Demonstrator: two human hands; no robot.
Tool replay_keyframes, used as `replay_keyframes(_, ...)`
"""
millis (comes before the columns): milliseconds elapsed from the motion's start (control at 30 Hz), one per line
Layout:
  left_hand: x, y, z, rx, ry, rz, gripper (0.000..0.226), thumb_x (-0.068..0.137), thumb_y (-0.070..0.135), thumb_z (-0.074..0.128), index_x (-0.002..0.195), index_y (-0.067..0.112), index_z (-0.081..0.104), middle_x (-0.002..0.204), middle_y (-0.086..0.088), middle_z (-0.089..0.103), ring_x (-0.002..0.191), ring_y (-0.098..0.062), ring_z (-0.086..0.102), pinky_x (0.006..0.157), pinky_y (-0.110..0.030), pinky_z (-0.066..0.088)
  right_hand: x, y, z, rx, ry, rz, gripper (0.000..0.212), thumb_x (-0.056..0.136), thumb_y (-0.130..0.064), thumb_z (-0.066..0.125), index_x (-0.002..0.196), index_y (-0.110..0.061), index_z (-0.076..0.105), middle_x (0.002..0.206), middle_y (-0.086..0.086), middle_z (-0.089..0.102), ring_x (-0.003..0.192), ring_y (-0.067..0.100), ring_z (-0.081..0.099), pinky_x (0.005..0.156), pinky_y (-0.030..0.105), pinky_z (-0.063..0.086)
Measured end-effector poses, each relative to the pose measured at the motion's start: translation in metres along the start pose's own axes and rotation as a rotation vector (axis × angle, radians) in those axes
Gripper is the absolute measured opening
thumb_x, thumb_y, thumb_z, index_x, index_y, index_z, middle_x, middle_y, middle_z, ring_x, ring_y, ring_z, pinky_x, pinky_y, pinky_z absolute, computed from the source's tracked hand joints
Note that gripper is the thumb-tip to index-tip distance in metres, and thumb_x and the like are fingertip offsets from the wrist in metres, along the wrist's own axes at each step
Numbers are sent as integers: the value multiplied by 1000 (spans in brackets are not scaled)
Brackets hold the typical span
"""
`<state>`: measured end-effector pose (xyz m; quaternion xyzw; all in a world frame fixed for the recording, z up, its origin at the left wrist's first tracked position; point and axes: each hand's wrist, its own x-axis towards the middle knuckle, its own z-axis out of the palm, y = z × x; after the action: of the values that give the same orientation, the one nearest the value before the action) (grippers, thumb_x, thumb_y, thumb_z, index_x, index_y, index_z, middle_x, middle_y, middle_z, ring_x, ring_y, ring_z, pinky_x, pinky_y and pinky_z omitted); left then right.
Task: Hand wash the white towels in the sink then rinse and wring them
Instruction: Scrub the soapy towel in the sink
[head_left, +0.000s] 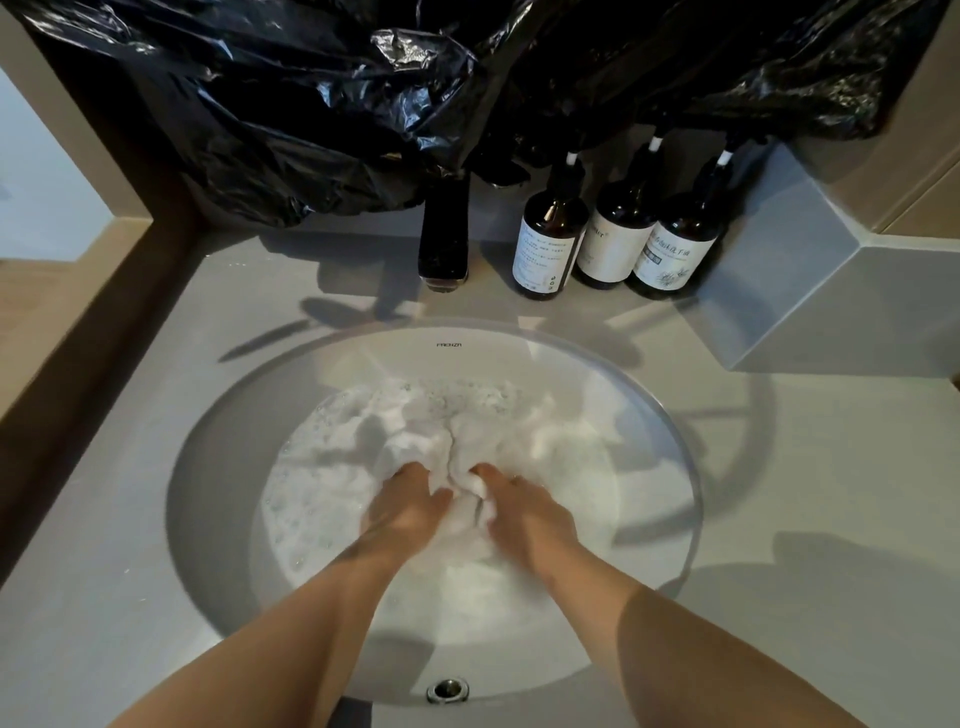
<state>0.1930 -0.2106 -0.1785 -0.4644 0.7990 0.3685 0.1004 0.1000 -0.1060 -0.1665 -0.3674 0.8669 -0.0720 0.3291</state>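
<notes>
A white towel (467, 431) lies bunched in soapy water inside the round white sink (223, 467). Foam and bubbles cover the water around it. My left hand (408, 506) grips a fold of the towel on its left side. Close beside it, my right hand (524, 512) clutches another fold on the right. The two hands nearly touch at the middle of the basin. Fingertips are partly sunk in cloth and suds. Whether more than one towel is in the water cannot be told.
A dark faucet (444, 239) stands behind the basin. Three brown pump bottles (548, 244) stand to its right on the grey counter (805, 467). Black plastic sheeting (337, 104) hangs over the back wall. An overflow hole (447, 688) sits at the near rim.
</notes>
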Motion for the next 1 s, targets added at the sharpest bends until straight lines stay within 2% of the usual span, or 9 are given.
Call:
replay_keyframes(67, 2, -5, -3, -10, -35, 24, 38, 95, 36, 52, 123, 12, 48, 119, -4, 58, 108, -22, 58, 88, -30, 47, 2, -2, 5, -7, -2, -20, 35, 93, -32, 36, 126, -42, 36, 117, -2, 57, 105, 23, 56, 85, 35, 47)
replay_keyframes(133, 3, -8, -7, -360, -187, 38, 41, 89, 34, 63, 119, 8, 52, 122, -8, 61, 108, -24, 60, 94, -34, 48, 1, -1, 3, 176, -12, 29, 35, 93, -25, 41, 127, -36, 44, 114, -3, 61, 100, 22, 60, 82, 32, 47)
replay_keyframes(300, -15, 8, -34, -1233, -369, 62, 29, 96, 16, 51, 115, -5, 56, 114, -21, 66, 108, -31, 63, 98, -43, 47, -16, -18, -29, 1148, 173, 76, 16, 89, -17, 65, 103, -12, 59, 89, 3, 64, 70, 13, 61, 58, 17, 50)
replay_keyframes(400, -31, 34, -43, -1400, -236, -12, 21, 97, 25, 48, 95, 7, 60, 93, -13, 66, 79, -21, 69, 73, -30, 56, -39, -53, -40, 1336, 264, -26, 18, 90, -16, 63, 80, -15, 49, 69, 1, 54, 52, 6, 53, 51, 17, 45)
replay_keyframes(467, -41, 51, -43, -1517, -130, -92, 21, 98, 27, 46, 86, 17, 59, 79, -1, 64, 58, -6, 64, 52, -16, 51, -46, -67, -38, 1086, 356, -69, 30, 89, -30, 63, 70, -21, 42, 60, -6, 48, 50, 7, 48, 52, 20, 41)
replay_keyframes(533, -57, 69, -41, -1495, -138, -104, 27, 99, 34, 45, 83, 19, 60, 63, 2, 64, 53, -6, 62, 51, -17, 48, -38, -64, -45, 900, 460, -35, 34, 89, -43, 58, 67, -23, 42, 56, -6, 49, 54, 14, 48, 59, 27, 41)
replay_keyframes(667, -58, 78, -37, -1240, 43, -37, 35, 98, 43, 41, 77, 23, 59, 77, -1, 64, 78, -18, 65, 73, -29, 53, -37, -62, -55, 983, 523, 33, 30, 94, -43, 52, 76, -20, 49, 69, -2, 57, 72, 21, 59, 71, 30, 44)
replay_keyframes(833, -49, 60, -42, -1298, -62, -16, 35, 101, 38, 37, 82, 14, 53, 68, -3, 52, 56, -11, 57, 51, -18, 47, -54, -75, -37, 875, 410, -128, 32, 95, -40, 51, 67, -26, 45, 65, -5, 55, 66, 15, 54, 69, 32, 45)
replay_keyframes(1000, -47, 63, -45, -1150, 52, 60, 39, 101, 38, 39, 74, 23, 62, 64, 5, 65, 74, -19, 63, 64, -24, 52, -39, -70, -49, 928, 479, -22, 28, 97, -38, 47, 80, -17, 53, 70, 0, 58, 75, 23, 56, 69, 30, 43)
